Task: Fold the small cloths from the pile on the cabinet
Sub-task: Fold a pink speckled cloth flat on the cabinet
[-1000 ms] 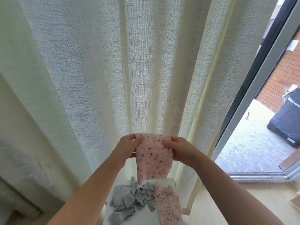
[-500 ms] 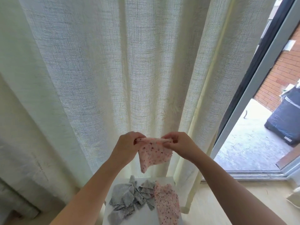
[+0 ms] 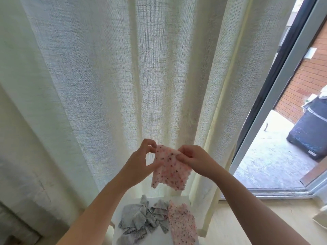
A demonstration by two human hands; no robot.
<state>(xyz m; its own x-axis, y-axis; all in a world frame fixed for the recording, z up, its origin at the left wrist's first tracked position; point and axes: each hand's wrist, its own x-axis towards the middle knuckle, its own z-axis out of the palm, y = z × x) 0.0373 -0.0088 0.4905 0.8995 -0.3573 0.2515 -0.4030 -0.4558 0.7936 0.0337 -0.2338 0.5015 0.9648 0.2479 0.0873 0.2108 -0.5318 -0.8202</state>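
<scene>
**Pink cloth doubled up in mid-air**

Gone was the flat sheet of a second earlier: the pink cloth (image 3: 169,171) had been folded over and hung shorter, its top edge gathered between my hands rather than stretched wide. And both hands were on it!

My left hand (image 3: 139,162) pinched the upper left edge. The thumb pressed against the fabric and the forefinger curled round to the corner. My right hand (image 3: 196,160) was clamped on the upper right corner, fingers bent tight over the fold. Between the two grips the top edge ran short and a little slack. Below it the rest dropped free, scalloped hem loose in the air.

I held it up in front of the curtain (image 3: 123,85), well above the cabinet (image 3: 159,239) and touching nothing on it. Down on the white top, the grey cloths (image 3: 141,221) lay crumpled in a heap. Just to their right, touching their edge, the other pink cloth (image 3: 182,225) lay stretched out toward me.

Off to the right the door frame (image 3: 276,96) slanted upward, with a dark bin (image 3: 311,131) and a brick wall (image 3: 309,82) outside. Pale floor (image 3: 247,218) ran alongside the cabinet.
</scene>
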